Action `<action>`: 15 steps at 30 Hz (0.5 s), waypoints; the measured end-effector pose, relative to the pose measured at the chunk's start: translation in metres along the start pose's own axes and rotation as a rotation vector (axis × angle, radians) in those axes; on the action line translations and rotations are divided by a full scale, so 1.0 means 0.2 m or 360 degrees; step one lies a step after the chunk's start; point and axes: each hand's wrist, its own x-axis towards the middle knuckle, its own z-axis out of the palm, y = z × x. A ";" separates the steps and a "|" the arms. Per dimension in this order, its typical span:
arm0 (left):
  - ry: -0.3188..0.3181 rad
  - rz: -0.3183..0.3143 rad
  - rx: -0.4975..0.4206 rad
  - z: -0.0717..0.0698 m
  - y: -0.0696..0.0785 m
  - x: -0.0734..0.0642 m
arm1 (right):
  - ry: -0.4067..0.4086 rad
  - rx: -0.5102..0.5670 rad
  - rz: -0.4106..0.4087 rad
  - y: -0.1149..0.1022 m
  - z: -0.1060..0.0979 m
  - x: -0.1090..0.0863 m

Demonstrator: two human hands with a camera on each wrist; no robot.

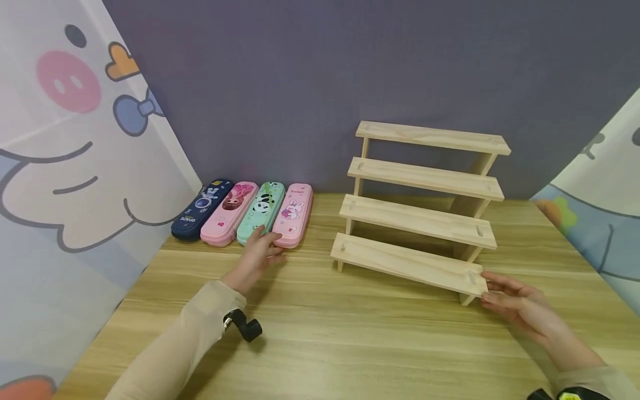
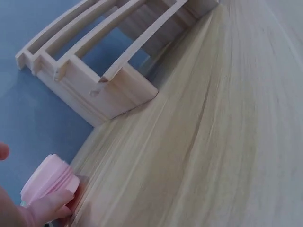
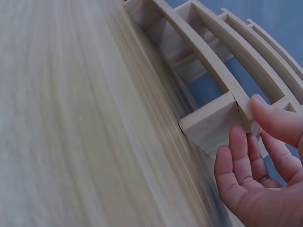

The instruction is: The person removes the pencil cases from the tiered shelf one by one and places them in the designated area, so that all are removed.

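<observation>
At the left, my left hand (image 1: 257, 255) reaches to the near ends of a mint-green panda pencil case (image 1: 262, 205) and a pink bunny pencil case (image 1: 293, 214). One finger touches the end of the pink case in the left wrist view, while another digit stands apart from it. My right hand (image 1: 525, 311) holds the right end of the lowest board of a four-step wooden display stand (image 1: 410, 264). Thumb and fingertips straddle the board's end in the right wrist view. The stand rests upright on the table.
A second pink pencil case (image 1: 227, 216) and a navy space pencil case (image 1: 200, 214) lie left of the green one. Behind stands a dark grey panel (image 1: 280, 83). Cartoon-printed panels (image 1: 45, 178) flank the wood-grain table (image 1: 320, 344).
</observation>
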 end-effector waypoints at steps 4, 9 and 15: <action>-0.0050 -0.0053 -0.0011 -0.03 0.02 -0.02 | 0.0202 -0.0398 0.0027 -0.03 0.03 -0.02; -0.0128 -0.0028 -0.0049 -0.07 0.05 -0.09 | 0.0339 -0.1184 0.0153 -0.13 0.09 -0.02; -0.0148 0.0122 0.0192 -0.11 0.14 -0.17 | 0.0397 -0.1852 0.0035 -0.29 0.16 -0.02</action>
